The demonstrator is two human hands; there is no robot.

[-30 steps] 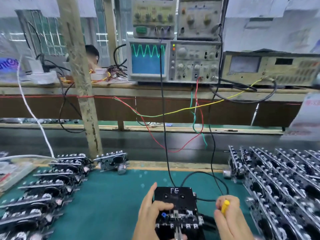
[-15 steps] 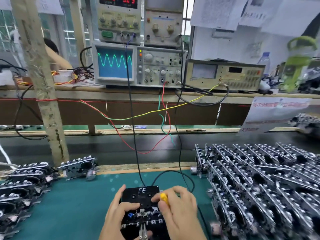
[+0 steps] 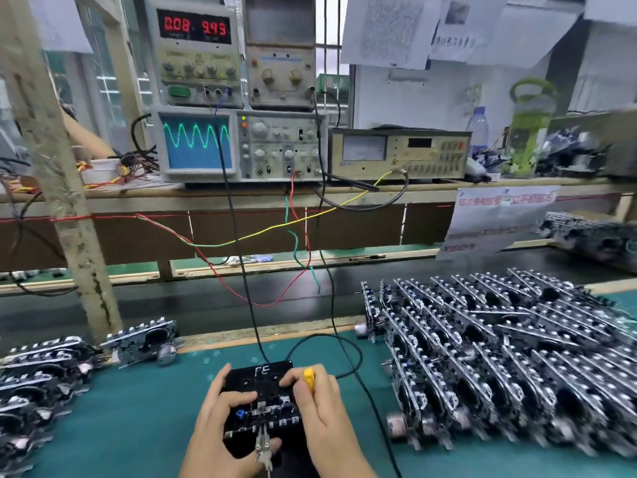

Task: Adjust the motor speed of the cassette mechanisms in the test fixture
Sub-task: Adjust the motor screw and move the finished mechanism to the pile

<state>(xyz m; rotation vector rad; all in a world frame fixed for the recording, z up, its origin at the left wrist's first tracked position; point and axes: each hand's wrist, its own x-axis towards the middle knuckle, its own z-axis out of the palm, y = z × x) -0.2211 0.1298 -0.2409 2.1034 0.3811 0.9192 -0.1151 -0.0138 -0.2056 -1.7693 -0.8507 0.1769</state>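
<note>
Mat (image 3: pixel 131 419): green, covering the worktop, running out of view at the near edge.
Mechanisms (image 3: pixel 510 353): leaning in blurred rows along the right edge; a smaller stack (image 3: pixel 38 377) at the left edge, partly cut off.
Fixture (image 3: pixel 256 374): black, sitting at the near edge, its right side hidden.
Left hand (image 3: pixel 220 422): gripping the fixture's left side.
Right hand (image 3: pixel 320 405): curling round a yellow screwdriver (image 3: pixel 308 378), tip hidden.

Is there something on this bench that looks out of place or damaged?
Nothing looks damaged or spilled. One cassette mechanism lies alone by the wooden post, apart from the left pile, but that seems ordinary. The oscilloscope shows a clean wave.
</note>
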